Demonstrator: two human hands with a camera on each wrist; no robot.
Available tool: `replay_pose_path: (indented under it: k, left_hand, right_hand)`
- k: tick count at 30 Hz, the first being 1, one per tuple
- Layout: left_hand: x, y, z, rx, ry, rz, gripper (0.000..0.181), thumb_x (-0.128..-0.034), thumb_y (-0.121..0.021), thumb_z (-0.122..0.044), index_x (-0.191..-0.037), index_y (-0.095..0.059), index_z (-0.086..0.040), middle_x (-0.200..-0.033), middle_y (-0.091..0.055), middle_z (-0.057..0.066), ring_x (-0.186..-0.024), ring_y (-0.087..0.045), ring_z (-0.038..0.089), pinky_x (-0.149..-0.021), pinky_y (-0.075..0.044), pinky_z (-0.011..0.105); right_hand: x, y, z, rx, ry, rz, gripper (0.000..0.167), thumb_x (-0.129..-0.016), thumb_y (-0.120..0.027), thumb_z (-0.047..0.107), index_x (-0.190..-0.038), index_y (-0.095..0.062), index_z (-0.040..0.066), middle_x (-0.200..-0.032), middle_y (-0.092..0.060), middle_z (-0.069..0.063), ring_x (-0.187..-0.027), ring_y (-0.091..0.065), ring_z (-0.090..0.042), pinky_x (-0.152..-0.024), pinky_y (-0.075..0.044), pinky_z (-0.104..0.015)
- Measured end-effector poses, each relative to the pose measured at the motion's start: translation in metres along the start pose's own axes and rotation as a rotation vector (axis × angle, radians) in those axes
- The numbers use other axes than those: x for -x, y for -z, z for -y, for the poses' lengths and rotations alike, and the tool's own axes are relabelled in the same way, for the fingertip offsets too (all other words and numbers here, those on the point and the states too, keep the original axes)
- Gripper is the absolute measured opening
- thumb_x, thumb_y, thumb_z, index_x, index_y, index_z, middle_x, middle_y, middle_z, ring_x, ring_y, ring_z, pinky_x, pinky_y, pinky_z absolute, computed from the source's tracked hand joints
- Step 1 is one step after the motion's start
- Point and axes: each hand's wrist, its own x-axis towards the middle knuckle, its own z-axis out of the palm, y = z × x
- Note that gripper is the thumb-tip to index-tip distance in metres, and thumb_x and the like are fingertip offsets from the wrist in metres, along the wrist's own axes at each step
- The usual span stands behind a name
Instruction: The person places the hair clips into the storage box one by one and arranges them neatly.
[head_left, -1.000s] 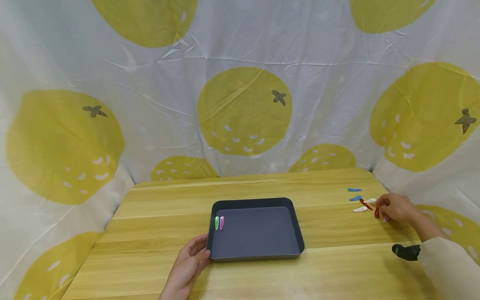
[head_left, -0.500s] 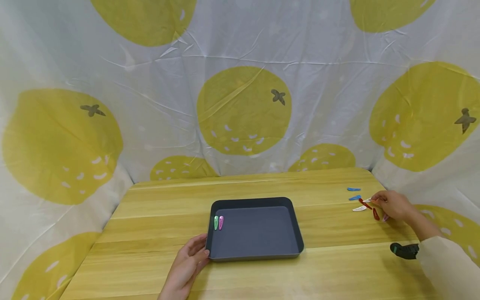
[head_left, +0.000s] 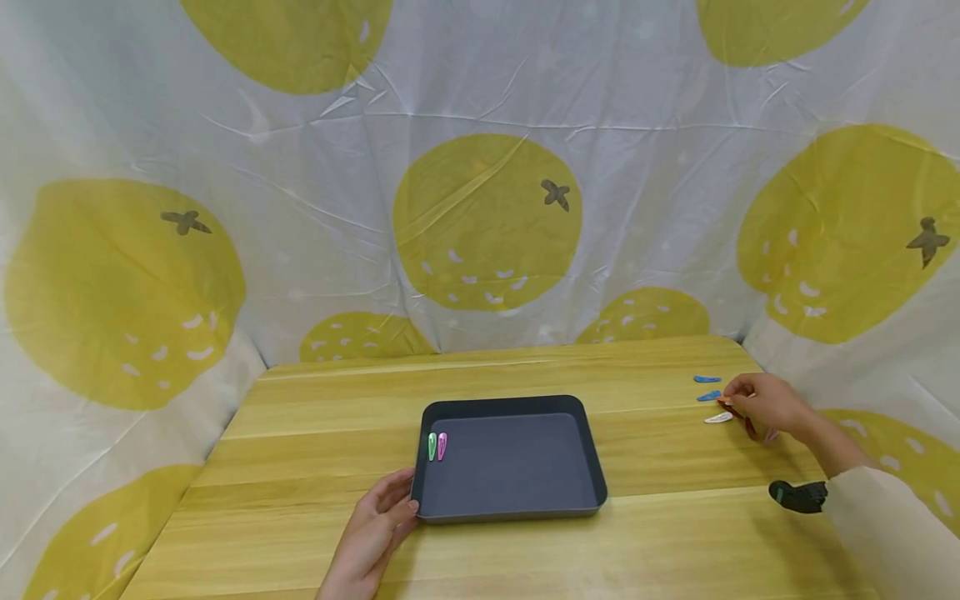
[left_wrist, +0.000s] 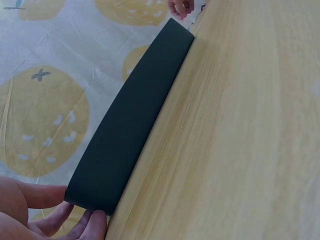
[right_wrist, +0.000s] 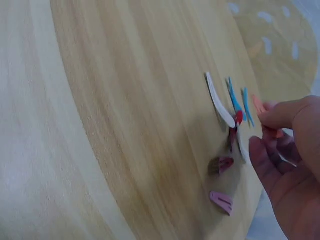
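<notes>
My left hand [head_left: 371,533] grips the front left corner of the dark tray [head_left: 517,471]; the left wrist view shows thumb and fingers [left_wrist: 98,220] around its end wall [left_wrist: 125,125]. Side by side at the tray's left lie a green clip [head_left: 432,447] and a pink clip [head_left: 442,447]. At the far right, my right hand [head_left: 772,408] pinches an orange clip [right_wrist: 257,104] above the table. Below and beside it are two blue clips [right_wrist: 234,97], two white clips [right_wrist: 217,105], a bright red clip [right_wrist: 239,117], a dark red clip [right_wrist: 220,165] and a mauve clip [right_wrist: 221,201].
The wooden table [head_left: 300,450] extends around the tray. Behind it and at both sides hangs white cloth with yellow fruit prints [head_left: 487,221]. A black device [head_left: 798,497] is beside my right wrist.
My right hand has moved left and slightly back over the loose clips, covering one white clip in the head view. The left hand and tray have stayed put.
</notes>
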Motion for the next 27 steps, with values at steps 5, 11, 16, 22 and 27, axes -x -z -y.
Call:
replay_pose_path:
  k: [5, 11, 16, 22, 27]
  left_hand:
    - [0.001, 0.000, 0.001, 0.000, -0.006, 0.001, 0.057, -0.0992, -0.053, 0.009, -0.153, -0.034, 0.009, -0.154, -0.034, 0.035, -0.138, -0.041, 0.041, -0.112, -0.039, 0.056]
    - [0.000, 0.000, 0.001, -0.003, 0.004, -0.006, 0.057, -0.0991, -0.054, 0.009, -0.153, -0.035, 0.009, -0.154, -0.034, 0.035, -0.138, -0.041, 0.041, -0.112, -0.039, 0.056]
    - [-0.001, 0.000, 0.001, -0.003, 0.014, -0.009, 0.057, -0.0994, -0.053, 0.009, -0.153, -0.034, 0.008, -0.155, -0.033, 0.034, -0.140, -0.039, 0.043, -0.112, -0.038, 0.056]
    - [-0.001, 0.000, 0.001, -0.004, 0.011, -0.008, 0.057, -0.0997, -0.052, 0.009, -0.154, -0.033, 0.008, -0.156, -0.032, 0.035, -0.141, -0.037, 0.044, -0.113, -0.037, 0.058]
    - [0.000, -0.001, 0.000, -0.003, 0.007, -0.005, 0.057, -0.0997, -0.052, 0.009, -0.154, -0.033, 0.009, -0.156, -0.032, 0.034, -0.141, -0.037, 0.044, -0.112, -0.037, 0.057]
  right_hand:
    - [-0.006, -0.002, 0.004, -0.087, 0.042, 0.045, 0.017, -0.107, -0.054, 0.005, -0.110, -0.065, -0.008, -0.079, -0.062, -0.014, -0.054, -0.059, -0.032, -0.047, -0.052, -0.042]
    - [-0.015, -0.006, 0.013, -0.047, 0.089, 0.070, 0.021, -0.107, -0.056, 0.009, -0.111, -0.067, -0.008, -0.089, -0.066, -0.015, -0.056, -0.056, -0.025, -0.047, -0.050, -0.035]
    - [-0.021, -0.011, 0.023, 0.016, 0.163, 0.069, 0.020, -0.107, -0.056, 0.008, -0.113, -0.068, -0.008, -0.108, -0.070, -0.017, -0.085, -0.062, -0.027, -0.063, -0.049, -0.030]
    - [-0.029, -0.015, 0.036, -0.005, 0.160, 0.087, 0.017, -0.107, -0.056, 0.006, -0.113, -0.067, -0.006, -0.095, -0.065, -0.013, -0.077, -0.056, -0.025, -0.062, -0.048, -0.029]
    - [-0.033, -0.017, 0.049, -0.018, 0.200, 0.115, 0.016, -0.106, -0.054, 0.002, -0.112, -0.066, -0.008, -0.087, -0.060, -0.013, -0.071, -0.049, -0.020, -0.060, -0.044, -0.028]
